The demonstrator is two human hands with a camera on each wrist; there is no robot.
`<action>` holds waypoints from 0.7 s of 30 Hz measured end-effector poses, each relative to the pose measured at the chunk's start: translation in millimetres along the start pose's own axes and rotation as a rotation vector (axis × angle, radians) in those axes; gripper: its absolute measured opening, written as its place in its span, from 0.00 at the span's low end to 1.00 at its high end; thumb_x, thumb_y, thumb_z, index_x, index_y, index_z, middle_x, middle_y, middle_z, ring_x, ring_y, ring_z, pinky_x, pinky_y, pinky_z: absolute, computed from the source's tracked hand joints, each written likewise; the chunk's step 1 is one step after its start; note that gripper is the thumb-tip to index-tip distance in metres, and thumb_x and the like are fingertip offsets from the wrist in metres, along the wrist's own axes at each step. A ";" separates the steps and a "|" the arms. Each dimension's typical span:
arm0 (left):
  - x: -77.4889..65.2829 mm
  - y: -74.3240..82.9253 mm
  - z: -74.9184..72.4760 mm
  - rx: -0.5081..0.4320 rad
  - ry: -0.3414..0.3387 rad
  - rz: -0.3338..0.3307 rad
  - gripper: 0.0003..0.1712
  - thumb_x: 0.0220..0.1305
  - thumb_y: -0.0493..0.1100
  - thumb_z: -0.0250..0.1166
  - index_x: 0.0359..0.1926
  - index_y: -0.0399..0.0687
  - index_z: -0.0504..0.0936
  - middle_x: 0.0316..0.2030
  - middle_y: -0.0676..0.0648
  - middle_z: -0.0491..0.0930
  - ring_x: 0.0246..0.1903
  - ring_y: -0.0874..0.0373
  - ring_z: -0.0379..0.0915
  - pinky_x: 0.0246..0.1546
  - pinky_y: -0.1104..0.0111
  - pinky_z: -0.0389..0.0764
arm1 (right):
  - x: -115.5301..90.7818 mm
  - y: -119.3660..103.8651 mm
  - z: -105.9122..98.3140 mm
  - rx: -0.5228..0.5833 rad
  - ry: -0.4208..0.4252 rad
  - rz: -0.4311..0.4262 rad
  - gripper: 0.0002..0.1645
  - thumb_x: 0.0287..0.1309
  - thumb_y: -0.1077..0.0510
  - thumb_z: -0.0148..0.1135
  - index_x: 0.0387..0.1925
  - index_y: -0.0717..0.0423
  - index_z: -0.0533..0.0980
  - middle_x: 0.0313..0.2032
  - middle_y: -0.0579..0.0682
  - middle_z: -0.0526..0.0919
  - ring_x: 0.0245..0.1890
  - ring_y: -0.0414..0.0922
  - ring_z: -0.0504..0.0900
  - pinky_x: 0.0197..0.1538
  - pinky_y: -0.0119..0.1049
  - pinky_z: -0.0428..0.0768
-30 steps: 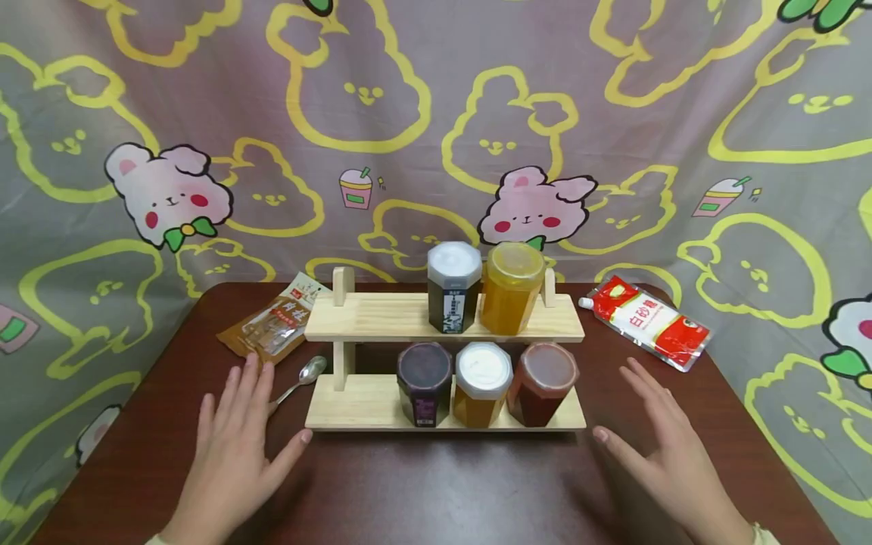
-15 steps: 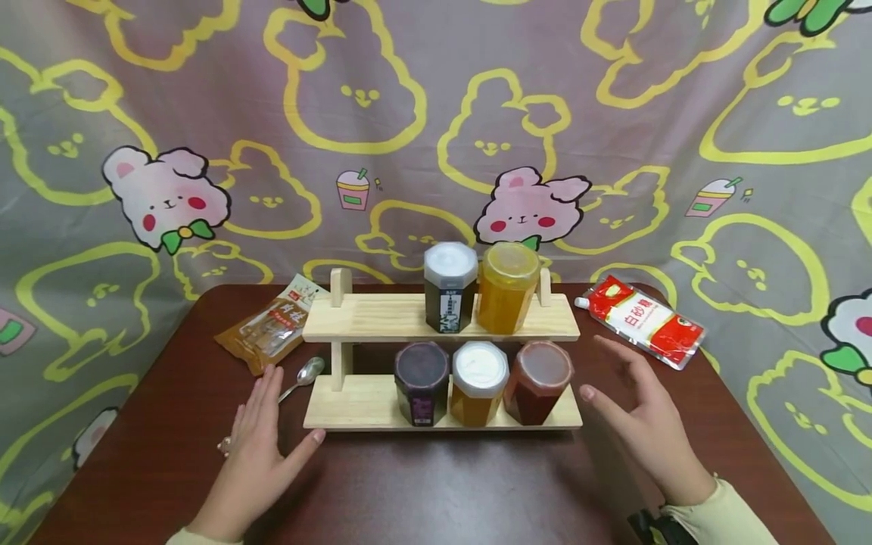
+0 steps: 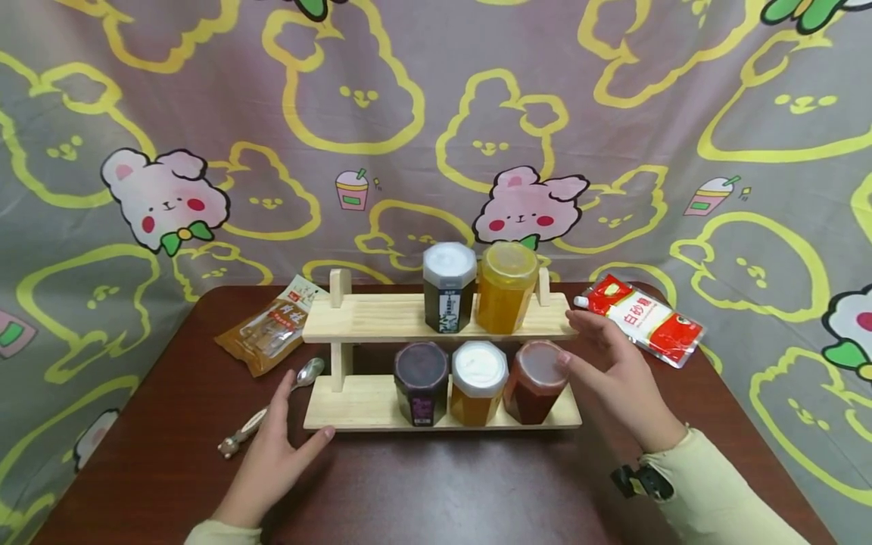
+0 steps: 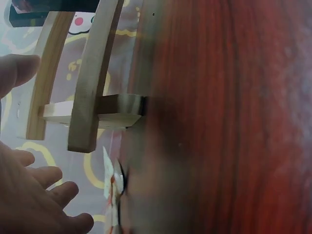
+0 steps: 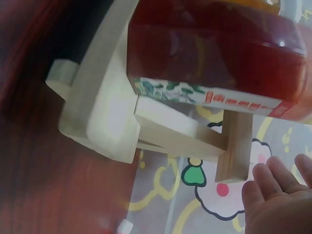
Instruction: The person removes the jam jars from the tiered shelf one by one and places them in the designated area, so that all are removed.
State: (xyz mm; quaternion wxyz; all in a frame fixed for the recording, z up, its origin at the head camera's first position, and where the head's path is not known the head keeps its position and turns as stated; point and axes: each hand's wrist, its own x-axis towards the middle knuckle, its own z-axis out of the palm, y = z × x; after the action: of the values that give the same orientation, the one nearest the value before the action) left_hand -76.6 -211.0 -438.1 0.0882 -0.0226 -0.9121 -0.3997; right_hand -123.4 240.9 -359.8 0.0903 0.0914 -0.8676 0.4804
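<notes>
A two-tier wooden rack point(image 3: 381, 314) stands mid-table. Its upper shelf carries a dark jar with a white lid point(image 3: 450, 291) and an amber jar point(image 3: 507, 291). Below stand a purple jar point(image 3: 422, 382), a white-lidded amber jar point(image 3: 479, 382) and a red jar point(image 3: 537, 382). My left hand point(image 3: 289, 424) lies flat on the table, thumb by the rack's front left corner. My right hand point(image 3: 587, 350) is spread at the rack's right end, thumb at the red jar's lid. The right wrist view shows the red jar point(image 5: 219, 53) close up, with my fingers point(image 5: 275, 192) apart from it.
A metal spoon point(image 3: 272, 409) lies just left of my left hand. A brown snack packet point(image 3: 269, 325) sits at the back left and a red-and-white pouch point(image 3: 643, 318) at the back right. The dark wooden table point(image 3: 443, 484) ends at a patterned cloth backdrop.
Both hands have moved inward to the rack. The right hand rose to the rack's right end beside the red jar. The left hand slid right, uncovering the spoon.
</notes>
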 end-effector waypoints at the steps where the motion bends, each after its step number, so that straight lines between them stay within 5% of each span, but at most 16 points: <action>1: 0.8 -0.2 0.6 0.000 -0.012 -0.016 0.62 0.59 0.51 0.74 0.80 0.47 0.41 0.75 0.30 0.51 0.71 0.28 0.49 0.64 0.34 0.57 | 3.3 0.6 -0.5 0.001 -0.014 0.006 0.38 0.63 0.50 0.69 0.71 0.48 0.65 0.67 0.51 0.73 0.67 0.52 0.71 0.61 0.29 0.73; 7: 3.7 -2.7 3.2 -0.004 -0.075 -0.097 0.61 0.60 0.56 0.72 0.80 0.45 0.42 0.75 0.28 0.50 0.71 0.27 0.50 0.65 0.34 0.57 | 20.7 1.2 -1.7 0.027 -0.058 0.038 0.38 0.63 0.48 0.69 0.70 0.48 0.66 0.68 0.49 0.71 0.69 0.52 0.68 0.66 0.56 0.71; 16: 13.8 -9.9 10.0 -0.024 -0.141 -0.164 0.61 0.59 0.58 0.72 0.79 0.43 0.45 0.73 0.27 0.54 0.70 0.30 0.53 0.66 0.36 0.60 | 46.1 -5.2 -1.2 0.093 -0.131 0.024 0.40 0.59 0.49 0.73 0.69 0.52 0.67 0.66 0.52 0.73 0.68 0.52 0.70 0.69 0.54 0.66; 21: 19.2 -13.4 14.7 -0.061 -0.138 -0.146 0.60 0.58 0.57 0.73 0.79 0.41 0.47 0.74 0.29 0.52 0.72 0.32 0.51 0.67 0.38 0.57 | 57.6 -8.8 0.3 0.113 -0.182 0.040 0.43 0.58 0.47 0.73 0.70 0.51 0.65 0.66 0.52 0.73 0.67 0.52 0.70 0.69 0.54 0.67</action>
State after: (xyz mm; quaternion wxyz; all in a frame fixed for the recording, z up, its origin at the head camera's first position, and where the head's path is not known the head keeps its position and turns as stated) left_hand -99.1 -209.9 -454.1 -0.0047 0.0139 -0.9027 -0.4301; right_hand -176.9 232.0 -338.7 -0.0037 0.1225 -0.8454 0.5200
